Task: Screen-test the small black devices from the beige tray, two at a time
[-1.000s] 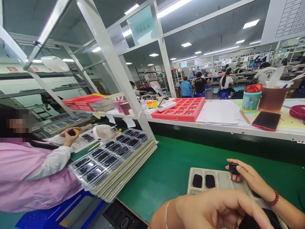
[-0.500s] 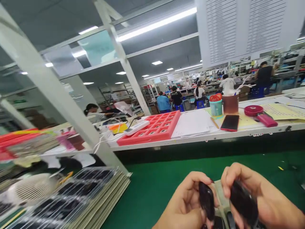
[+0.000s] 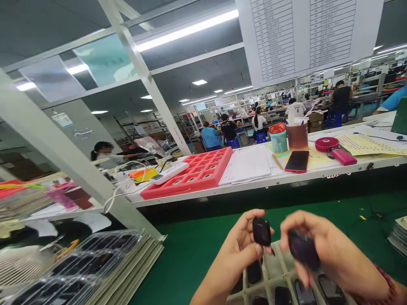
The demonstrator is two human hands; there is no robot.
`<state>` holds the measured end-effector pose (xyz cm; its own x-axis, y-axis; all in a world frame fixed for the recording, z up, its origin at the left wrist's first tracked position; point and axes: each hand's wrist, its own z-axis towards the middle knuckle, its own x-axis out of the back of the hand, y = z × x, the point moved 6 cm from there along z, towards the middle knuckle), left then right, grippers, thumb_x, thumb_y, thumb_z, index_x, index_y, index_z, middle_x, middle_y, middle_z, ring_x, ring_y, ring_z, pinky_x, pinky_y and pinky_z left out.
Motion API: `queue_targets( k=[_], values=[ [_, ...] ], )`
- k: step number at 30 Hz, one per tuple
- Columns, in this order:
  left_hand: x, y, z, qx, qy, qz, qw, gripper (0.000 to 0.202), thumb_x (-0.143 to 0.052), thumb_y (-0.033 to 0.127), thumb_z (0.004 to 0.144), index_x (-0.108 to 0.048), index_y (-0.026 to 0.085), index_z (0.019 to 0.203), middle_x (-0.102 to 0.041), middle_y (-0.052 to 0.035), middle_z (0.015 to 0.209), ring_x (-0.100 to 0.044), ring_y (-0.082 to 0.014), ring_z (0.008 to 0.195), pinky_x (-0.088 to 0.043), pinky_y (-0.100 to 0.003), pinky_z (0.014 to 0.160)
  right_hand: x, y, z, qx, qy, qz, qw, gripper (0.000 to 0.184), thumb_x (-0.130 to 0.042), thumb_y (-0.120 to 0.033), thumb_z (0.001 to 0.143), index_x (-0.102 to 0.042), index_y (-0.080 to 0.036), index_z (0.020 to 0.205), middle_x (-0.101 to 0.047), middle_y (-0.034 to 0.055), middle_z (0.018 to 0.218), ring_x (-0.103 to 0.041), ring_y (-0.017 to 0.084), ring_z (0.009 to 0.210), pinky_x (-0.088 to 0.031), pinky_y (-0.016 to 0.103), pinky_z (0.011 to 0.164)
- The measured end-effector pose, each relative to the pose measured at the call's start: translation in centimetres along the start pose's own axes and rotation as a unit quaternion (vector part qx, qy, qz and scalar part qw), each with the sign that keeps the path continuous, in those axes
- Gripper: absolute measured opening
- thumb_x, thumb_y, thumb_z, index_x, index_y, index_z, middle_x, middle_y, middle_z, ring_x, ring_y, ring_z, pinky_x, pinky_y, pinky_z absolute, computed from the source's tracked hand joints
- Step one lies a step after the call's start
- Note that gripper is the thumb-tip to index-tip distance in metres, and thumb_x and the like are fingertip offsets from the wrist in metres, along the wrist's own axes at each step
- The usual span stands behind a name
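Note:
My left hand (image 3: 237,254) pinches a small black oval part (image 3: 261,231) between thumb and fingers, held upright above a pale compartment tray (image 3: 270,271). My right hand (image 3: 321,254) is closed round a second black part (image 3: 303,250), which is blurred by motion. Both hands hover close together over the tray. Several of the tray's pockets hold more black parts (image 3: 254,272).
A stack of clear blister trays (image 3: 92,267) with black parts lies at lower left on the green mat (image 3: 190,250). On the white shelf behind are a red compartment tray (image 3: 190,176), papers (image 3: 246,166), a red phone (image 3: 296,161) and cups (image 3: 297,135). A slanted white frame post (image 3: 63,152) stands left. Other people work at far benches.
The view has swung a little to the right and down. My left hand has lifted its black part higher, and my right hand has moved with its part, now smeared.

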<state>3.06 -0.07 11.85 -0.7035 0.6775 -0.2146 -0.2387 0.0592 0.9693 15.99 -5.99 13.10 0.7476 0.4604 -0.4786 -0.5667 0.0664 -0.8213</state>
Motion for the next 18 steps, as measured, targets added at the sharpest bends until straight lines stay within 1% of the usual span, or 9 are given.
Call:
queue_targets(
  k=[2, 4, 6, 7, 8, 10, 14, 16, 18],
  values=[
    [1.0, 0.2, 0.9, -0.017, 0.036, 0.028, 0.999, 0.055, -0.064, 0.013, 0.07, -0.047, 0.021, 0.121, -0.059, -0.0065, 0.095, -0.061, -0.0136, 0.071, -0.042, -0.02, 0.057, 3.0, -0.1, 1.7, 0.006, 0.078, -0.054, 0.995, 0.043, -0.063, -0.047, 0.081, -0.058, -0.018, 0.113, -0.063, 0.0124, 0.105, -0.062, 0.012, 0.059, -0.049, 0.02, 0.049],
    [1.8, 0.3, 1.7, -0.029, 0.068, 0.048, 0.996, 0.055, -0.062, 0.013, 0.07, -0.046, 0.018, 0.122, -0.059, -0.0083, 0.097, -0.061, -0.0141, 0.07, -0.042, -0.021, 0.056, 5.3, 0.3, 3.3, -0.011, 0.122, -0.075, 0.99, 0.04, -0.061, -0.042, 0.084, -0.057, -0.018, 0.115, -0.062, 0.0141, 0.108, -0.063, 0.013, 0.062, -0.051, 0.021, 0.05],
    [2.4, 0.3, 2.2, -0.029, 0.08, 0.058, 0.995, 0.056, -0.061, 0.014, 0.068, -0.045, 0.016, 0.121, -0.059, -0.0091, 0.098, -0.061, -0.0144, 0.07, -0.041, -0.021, 0.055, 6.3, 0.7, 4.3, -0.02, 0.132, -0.066, 0.989, 0.037, -0.059, -0.038, 0.085, -0.056, -0.019, 0.116, -0.061, 0.0135, 0.112, -0.063, 0.013, 0.066, -0.053, 0.021, 0.052],
    [2.6, 0.2, 2.4, -0.028, 0.081, 0.059, 0.995, 0.055, -0.061, 0.014, 0.068, -0.046, 0.016, 0.12, -0.059, -0.0092, 0.098, -0.061, -0.0145, 0.069, -0.041, -0.022, 0.055, 6.3, 0.9, 4.4, -0.022, 0.13, -0.054, 0.99, 0.035, -0.058, -0.037, 0.086, -0.055, -0.02, 0.116, -0.06, 0.0126, 0.113, -0.063, 0.013, 0.068, -0.053, 0.021, 0.053],
    [2.7, 0.2, 2.4, -0.027, 0.08, 0.059, 0.995, 0.054, -0.061, 0.014, 0.067, -0.046, 0.016, 0.12, -0.06, -0.0093, 0.098, -0.061, -0.0145, 0.069, -0.041, -0.022, 0.055, 5.9, 1.0, 4.3, -0.022, 0.125, -0.041, 0.991, 0.033, -0.057, -0.036, 0.086, -0.055, -0.02, 0.115, -0.059, 0.0115, 0.113, -0.063, 0.014, 0.07, -0.054, 0.021, 0.054],
    [2.8, 0.3, 2.3, -0.031, 0.079, 0.061, 0.995, 0.052, -0.062, 0.015, 0.069, -0.047, 0.016, 0.119, -0.06, -0.0095, 0.098, -0.061, -0.0147, 0.07, -0.041, -0.022, 0.056, 4.0, 1.3, 3.4, -0.023, 0.1, -0.013, 0.995, 0.03, -0.058, -0.036, 0.086, -0.055, -0.021, 0.112, -0.058, 0.0094, 0.11, -0.063, 0.014, 0.073, -0.054, 0.022, 0.055],
    [2.9, 0.6, 1.6, -0.043, 0.074, 0.066, 0.994, 0.048, -0.063, 0.018, 0.074, -0.047, 0.017, 0.119, -0.061, -0.0096, 0.098, -0.061, -0.0147, 0.074, -0.041, -0.022, 0.059, -1.5, 2.0, 0.3, -0.053, -0.006, 0.03, 0.998, 0.039, -0.068, -0.045, 0.077, -0.053, -0.022, 0.105, -0.056, 0.0074, 0.108, -0.064, 0.016, 0.073, -0.051, 0.022, 0.054],
    [2.9, 0.7, 1.4, -0.041, 0.064, 0.067, 0.995, 0.048, -0.063, 0.019, 0.075, -0.046, 0.018, 0.12, -0.061, -0.0098, 0.1, -0.061, -0.0146, 0.074, -0.041, -0.021, 0.059, -3.3, 2.3, -0.9, -0.07, -0.036, 0.034, 0.996, 0.044, -0.075, -0.046, 0.07, -0.053, -0.02, 0.098, -0.058, 0.0065, 0.1, -0.062, 0.016, 0.079, -0.051, 0.024, 0.067],
    [2.8, 0.6, 1.4, -0.034, 0.053, 0.07, 0.996, 0.048, -0.063, 0.02, 0.076, -0.046, 0.018, 0.121, -0.061, -0.0099, 0.1, -0.061, -0.0147, 0.074, -0.041, -0.021, 0.059, -4.0, 2.3, -1.6, -0.079, -0.055, 0.038, 0.995, 0.044, -0.077, -0.047, 0.067, -0.054, -0.02, 0.093, -0.059, 0.0065, 0.096, -0.059, 0.016, 0.086, -0.048, 0.026, 0.079]
  ],
)
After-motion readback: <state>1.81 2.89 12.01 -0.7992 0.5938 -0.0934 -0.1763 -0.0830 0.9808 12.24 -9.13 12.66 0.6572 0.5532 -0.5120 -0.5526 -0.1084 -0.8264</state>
